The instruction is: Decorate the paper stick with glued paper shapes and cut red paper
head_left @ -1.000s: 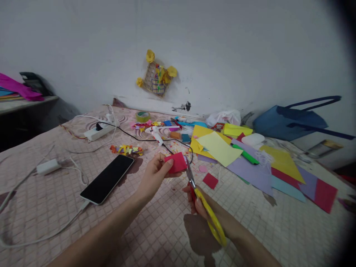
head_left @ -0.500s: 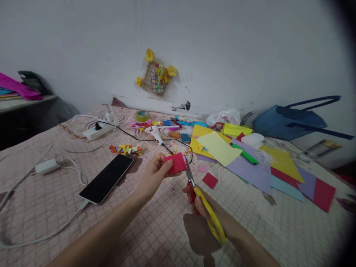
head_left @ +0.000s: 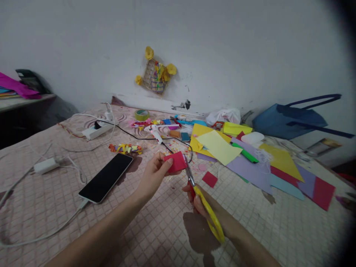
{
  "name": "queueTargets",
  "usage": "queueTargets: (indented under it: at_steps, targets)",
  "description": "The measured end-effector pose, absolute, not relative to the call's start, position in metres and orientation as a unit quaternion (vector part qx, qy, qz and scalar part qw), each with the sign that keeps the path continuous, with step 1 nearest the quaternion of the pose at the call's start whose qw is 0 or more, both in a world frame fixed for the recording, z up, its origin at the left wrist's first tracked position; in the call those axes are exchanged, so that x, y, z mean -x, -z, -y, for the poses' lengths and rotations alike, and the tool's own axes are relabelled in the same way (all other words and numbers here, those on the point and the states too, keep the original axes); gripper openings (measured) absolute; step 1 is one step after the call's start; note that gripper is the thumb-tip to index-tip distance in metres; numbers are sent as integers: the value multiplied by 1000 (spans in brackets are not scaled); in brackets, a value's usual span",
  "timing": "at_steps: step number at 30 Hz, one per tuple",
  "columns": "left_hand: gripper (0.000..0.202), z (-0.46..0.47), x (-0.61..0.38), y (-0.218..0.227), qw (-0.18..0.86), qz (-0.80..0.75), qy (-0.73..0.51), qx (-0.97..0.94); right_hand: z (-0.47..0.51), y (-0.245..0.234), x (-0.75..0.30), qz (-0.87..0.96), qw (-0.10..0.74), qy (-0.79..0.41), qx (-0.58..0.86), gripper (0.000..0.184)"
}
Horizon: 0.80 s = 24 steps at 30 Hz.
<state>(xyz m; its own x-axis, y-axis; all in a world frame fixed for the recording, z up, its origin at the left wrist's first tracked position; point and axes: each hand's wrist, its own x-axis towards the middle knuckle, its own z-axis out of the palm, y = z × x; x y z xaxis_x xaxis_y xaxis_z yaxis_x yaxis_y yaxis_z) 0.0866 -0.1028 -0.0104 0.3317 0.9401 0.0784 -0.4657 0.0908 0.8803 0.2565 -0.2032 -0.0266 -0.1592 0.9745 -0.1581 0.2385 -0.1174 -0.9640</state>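
My left hand (head_left: 152, 174) pinches a small red paper square (head_left: 175, 162) above the bed surface. My right hand (head_left: 211, 213) grips yellow-handled scissors (head_left: 204, 205), whose blades (head_left: 189, 175) meet the right edge of the red square. A smaller red paper piece (head_left: 210, 179) lies flat just right of the blades. A black phone (head_left: 106, 177) on a white cable lies to the left of my left hand.
Coloured paper sheets (head_left: 250, 159) and a green marker (head_left: 245, 153) spread to the right. A glue gun (head_left: 156, 132), tape roll (head_left: 142, 115), power strip (head_left: 97, 130) and paper scraps (head_left: 126, 149) lie further back. A blue bag (head_left: 292, 118) leans at the wall.
Hardly anything differs; both hands, the red square and the scissors stay in place, and the view has shifted very slightly.
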Motion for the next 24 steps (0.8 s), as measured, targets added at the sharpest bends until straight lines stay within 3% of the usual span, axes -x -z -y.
queueTargets:
  at_steps: [17, 24]
  targets:
    - [25, 104, -87, 10, 683, -275, -521, -431, 201, 26, -251, 561, 351, -497, 561, 46]
    - [23, 104, -89, 11, 682, -268, -534, -423, 200, 17, -247, 574, 347, -484, 561, 56]
